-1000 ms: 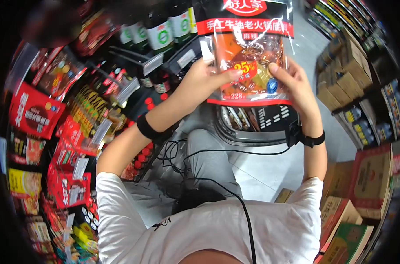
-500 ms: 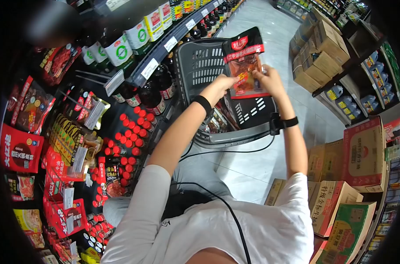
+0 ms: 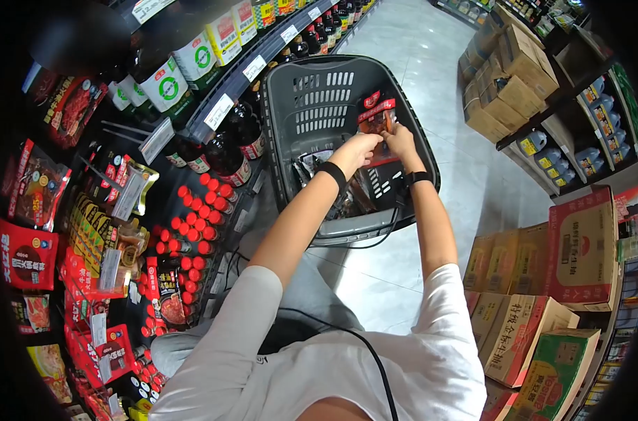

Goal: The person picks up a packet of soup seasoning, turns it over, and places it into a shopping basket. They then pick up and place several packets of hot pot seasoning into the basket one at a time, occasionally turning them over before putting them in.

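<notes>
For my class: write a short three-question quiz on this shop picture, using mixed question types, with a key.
1. True or false: the left hand and the right hand both hold the red packet.
2. The packet is held over the: A) cardboard boxes, B) grey basket, C) bottle shelf.
3. Fill in: the bottles with red caps stand on the person's ____ side.
Key: 1 true; 2 B; 3 left.

Both arms reach forward and down, nearly straight, and converge ahead of the body. The left hand (image 3: 357, 149) is knuckles-up, its fingers curled into a pinch. The right hand (image 3: 403, 139) sits just beside it, fingers seemingly pinched closed too, though the fingertips are too small to read clearly. Both forearms are bare, and each wrist is ringed by a dark strap.
</notes>
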A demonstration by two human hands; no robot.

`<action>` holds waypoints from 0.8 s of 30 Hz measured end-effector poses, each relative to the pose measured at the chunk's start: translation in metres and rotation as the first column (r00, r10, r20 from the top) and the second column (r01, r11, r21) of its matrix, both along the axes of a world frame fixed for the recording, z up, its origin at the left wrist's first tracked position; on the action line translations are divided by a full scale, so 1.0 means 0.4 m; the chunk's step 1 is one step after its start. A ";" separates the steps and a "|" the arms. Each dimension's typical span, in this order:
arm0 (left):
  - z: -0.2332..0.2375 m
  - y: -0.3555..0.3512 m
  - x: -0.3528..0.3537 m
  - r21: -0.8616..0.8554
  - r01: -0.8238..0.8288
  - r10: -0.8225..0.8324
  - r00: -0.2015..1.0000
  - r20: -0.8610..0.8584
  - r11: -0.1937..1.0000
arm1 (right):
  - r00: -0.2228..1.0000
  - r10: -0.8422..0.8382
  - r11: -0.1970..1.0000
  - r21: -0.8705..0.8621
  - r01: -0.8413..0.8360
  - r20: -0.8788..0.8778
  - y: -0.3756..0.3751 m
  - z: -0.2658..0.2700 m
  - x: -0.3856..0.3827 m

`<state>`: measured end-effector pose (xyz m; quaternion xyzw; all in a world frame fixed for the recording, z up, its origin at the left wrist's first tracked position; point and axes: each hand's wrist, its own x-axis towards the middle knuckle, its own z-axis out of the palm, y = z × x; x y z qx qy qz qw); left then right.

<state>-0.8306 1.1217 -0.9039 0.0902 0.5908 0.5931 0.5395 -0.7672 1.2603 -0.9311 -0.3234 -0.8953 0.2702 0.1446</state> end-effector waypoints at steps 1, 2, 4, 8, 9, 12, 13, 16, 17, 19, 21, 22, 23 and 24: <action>-0.001 0.014 -0.004 0.008 -0.017 0.017 1.000 0.003 1.000 | 1.000 0.000 1.000 0.011 -0.001 0.017 0.016 -0.019 -0.013; -0.007 0.024 -0.002 0.013 -0.033 0.033 0.999 0.011 0.999 | 0.999 0.000 1.000 0.019 -0.001 0.038 0.029 -0.043 -0.023; -0.015 0.044 -0.007 0.027 -0.047 0.046 0.999 0.019 0.999 | 0.988 -0.037 0.999 0.036 0.032 0.151 0.038 -0.058 -0.042; -0.141 0.120 -0.060 0.043 -0.069 0.064 0.993 0.095 0.997 | 0.974 0.028 0.999 0.020 -0.033 0.225 0.061 -0.143 -0.103; -0.145 0.126 -0.061 0.032 -0.083 0.078 0.990 0.121 0.996 | 0.967 0.040 0.999 0.023 -0.047 0.252 0.065 -0.155 -0.111; -0.170 0.138 -0.082 -0.033 -0.074 0.079 0.972 0.223 0.997 | 0.929 0.079 0.997 -0.010 -0.081 0.362 0.078 -0.219 -0.140; -0.196 0.142 -0.089 -0.036 -0.108 0.114 0.953 0.281 0.994 | 0.920 0.087 0.995 0.012 -0.099 0.383 0.083 -0.247 -0.141; -0.256 0.161 -0.113 -0.061 -0.078 0.094 0.939 0.332 0.995 | 0.854 0.170 0.982 -0.010 -0.190 0.491 0.062 -0.210 -0.110; -0.276 0.163 -0.117 -0.075 -0.045 0.068 0.942 0.330 0.996 | 0.803 0.193 0.980 -0.082 -0.179 0.564 0.065 -0.215 -0.109; -0.315 0.170 -0.123 -0.061 0.018 0.007 0.924 0.382 0.998 | 0.744 0.222 0.968 -0.232 -0.093 0.631 0.069 -0.225 -0.085; -0.348 0.187 -0.112 -0.075 0.100 -0.063 0.917 0.394 0.992 | 0.669 0.247 0.963 -0.255 -0.089 0.701 0.066 -0.236 -0.059; -0.361 0.192 -0.104 -0.100 0.151 -0.102 0.919 0.382 0.983 | 0.630 0.262 0.959 -0.269 -0.087 0.731 0.046 -0.221 -0.046; -0.370 0.195 -0.097 -0.127 0.200 -0.141 0.919 0.368 0.972 | 0.657 0.186 0.979 -0.194 -0.061 0.731 0.024 -0.205 -0.024; -0.399 0.206 -0.101 -0.154 0.246 -0.180 0.919 0.350 0.957 | 0.649 0.192 0.978 -0.200 -0.063 0.736 0.024 -0.222 -0.020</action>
